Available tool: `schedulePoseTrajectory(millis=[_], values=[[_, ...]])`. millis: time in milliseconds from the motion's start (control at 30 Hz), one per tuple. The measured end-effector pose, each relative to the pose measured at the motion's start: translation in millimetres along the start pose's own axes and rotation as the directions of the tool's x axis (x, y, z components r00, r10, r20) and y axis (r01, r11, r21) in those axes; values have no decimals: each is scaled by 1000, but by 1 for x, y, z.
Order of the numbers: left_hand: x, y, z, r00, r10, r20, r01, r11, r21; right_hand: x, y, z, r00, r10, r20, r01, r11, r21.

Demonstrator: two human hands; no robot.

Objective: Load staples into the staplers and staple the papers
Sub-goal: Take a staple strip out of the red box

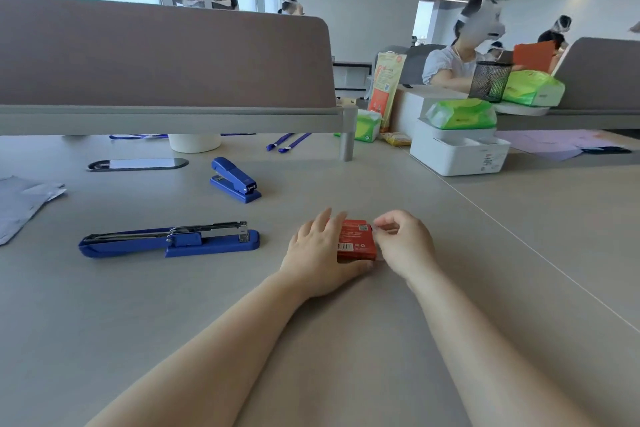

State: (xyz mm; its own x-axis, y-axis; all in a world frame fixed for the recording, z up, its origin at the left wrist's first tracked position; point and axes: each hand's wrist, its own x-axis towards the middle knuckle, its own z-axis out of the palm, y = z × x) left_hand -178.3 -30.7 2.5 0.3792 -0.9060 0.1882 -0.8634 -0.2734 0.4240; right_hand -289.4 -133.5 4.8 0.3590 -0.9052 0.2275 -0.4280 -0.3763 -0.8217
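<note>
A small red box of staples (356, 239) lies on the grey desk, held between both hands. My left hand (320, 255) grips its left side and near edge. My right hand (403, 241) pinches at the box's right end with curled fingers. To the left, a blue stapler (169, 239) lies swung fully open, its metal staple channel exposed. A second blue stapler (235, 180), shut, sits farther back. Grey-white papers (20, 201) lie at the far left edge.
A brown desk divider (166, 55) closes off the back. A white box (457, 149) with green tissue packs stands back right. Blue lanyards (287, 144), a white cup (194, 142) and a cable port cover (136, 164) lie near the divider. Other people sit beyond.
</note>
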Motion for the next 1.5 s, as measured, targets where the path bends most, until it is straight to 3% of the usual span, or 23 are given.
schedulePoseTrajectory(millis=[200,467,600,700,800,1067,1500], values=[[6,0,-1,1000,4,-25,-5,999,-40,4,3,-3,1000,-20,8,21,993,-118],[0,-3,-3,993,19,-119,-35,990,-136,1,2,-8,998,-16,-65,23,994,110],[0,-5,-8,985,-30,-171,-25,950,-311,-4,-12,-13,999,-4,-52,22,938,345],[-1,-5,-8,971,-59,-231,-45,906,-422,-9,-16,-11,998,-60,13,49,907,419],[-2,-5,-7,966,-84,-243,-52,861,-506,-14,-19,-10,989,-142,32,116,902,416],[-1,-5,-9,978,-8,-209,-109,834,-542,-19,-24,-13,960,-277,-25,264,880,396],[-2,-6,-9,956,11,-294,-165,848,-503,-20,-26,-15,959,-284,11,260,892,369]])
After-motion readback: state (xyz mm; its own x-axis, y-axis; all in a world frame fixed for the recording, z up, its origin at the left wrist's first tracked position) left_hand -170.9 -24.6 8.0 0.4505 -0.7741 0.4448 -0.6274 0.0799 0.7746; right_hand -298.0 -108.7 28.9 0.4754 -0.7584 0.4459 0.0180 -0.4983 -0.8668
